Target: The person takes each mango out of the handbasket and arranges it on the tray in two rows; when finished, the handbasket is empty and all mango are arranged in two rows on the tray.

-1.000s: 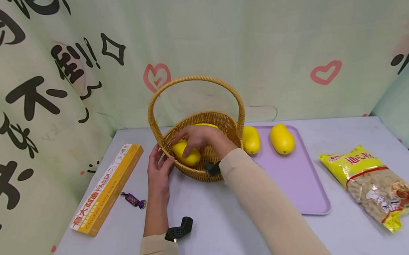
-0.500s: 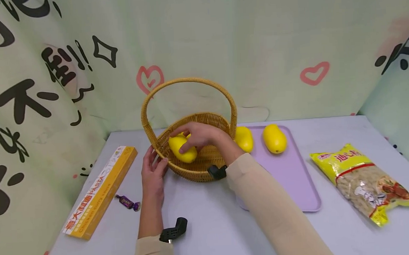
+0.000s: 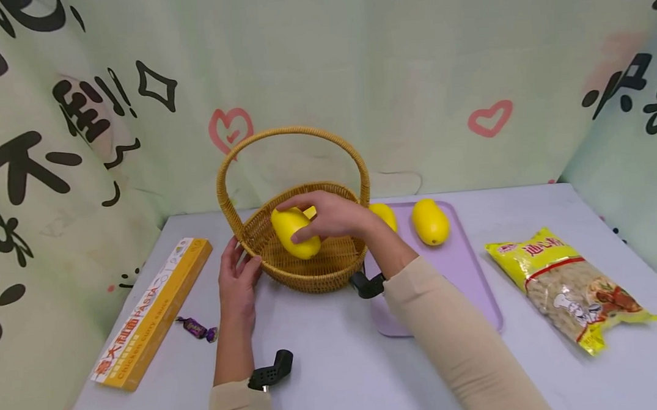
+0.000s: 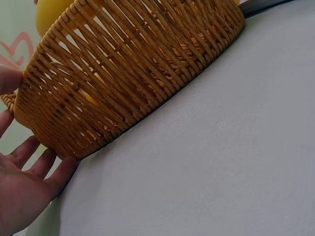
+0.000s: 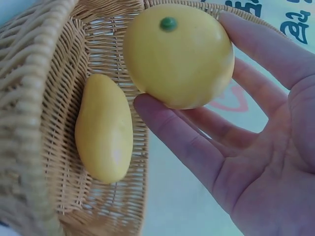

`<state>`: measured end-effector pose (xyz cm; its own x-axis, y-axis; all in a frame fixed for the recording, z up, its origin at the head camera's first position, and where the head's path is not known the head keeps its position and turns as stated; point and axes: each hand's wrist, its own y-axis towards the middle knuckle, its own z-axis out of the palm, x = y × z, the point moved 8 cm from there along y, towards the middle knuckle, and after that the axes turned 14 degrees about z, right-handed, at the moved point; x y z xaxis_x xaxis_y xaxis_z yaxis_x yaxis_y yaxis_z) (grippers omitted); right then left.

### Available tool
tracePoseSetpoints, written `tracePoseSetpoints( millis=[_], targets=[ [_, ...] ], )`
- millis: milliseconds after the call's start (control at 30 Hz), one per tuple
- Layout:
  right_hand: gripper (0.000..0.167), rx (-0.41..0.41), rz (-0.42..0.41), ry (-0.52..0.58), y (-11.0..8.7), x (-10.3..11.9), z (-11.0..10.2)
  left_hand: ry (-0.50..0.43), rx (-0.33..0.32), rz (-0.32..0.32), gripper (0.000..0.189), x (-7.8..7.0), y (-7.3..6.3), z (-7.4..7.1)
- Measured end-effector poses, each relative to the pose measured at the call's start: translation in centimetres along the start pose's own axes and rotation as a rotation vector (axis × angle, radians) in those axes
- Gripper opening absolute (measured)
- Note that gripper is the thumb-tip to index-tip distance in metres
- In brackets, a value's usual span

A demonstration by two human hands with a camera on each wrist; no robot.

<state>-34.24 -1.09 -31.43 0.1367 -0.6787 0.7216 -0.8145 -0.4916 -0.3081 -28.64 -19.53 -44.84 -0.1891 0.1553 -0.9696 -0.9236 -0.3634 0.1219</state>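
One yellow fruit (image 3: 298, 235) is gripped in the right hand (image 3: 331, 214) over the wicker basket (image 3: 315, 282), whose end the left hand (image 3: 236, 282) holds, a second fruit (image 5: 104, 130) lying inside beyond the right hand.

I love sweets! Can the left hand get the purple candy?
Probably yes: the purple candy lies uncovered beside the left forearm, though the left hand would first have to leave the basket.

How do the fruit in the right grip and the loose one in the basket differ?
The held fruit is pinched by the right grip; the loose fruit lies untouched in the basket. In the right wrist view, the held fruit shows its green-tipped end, the loose fruit its long side. Both are yellow.
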Motion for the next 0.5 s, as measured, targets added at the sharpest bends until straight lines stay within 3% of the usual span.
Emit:
tracePoseSetpoints(
  millis=[500],
  targets=[
    [0.059, -0.067, 0.018, 0.044, -3.0, -1.1, -2.2, 0.003, -0.006, 0.001, 0.066, -0.1, -0.1, 0.0]
  ],
)
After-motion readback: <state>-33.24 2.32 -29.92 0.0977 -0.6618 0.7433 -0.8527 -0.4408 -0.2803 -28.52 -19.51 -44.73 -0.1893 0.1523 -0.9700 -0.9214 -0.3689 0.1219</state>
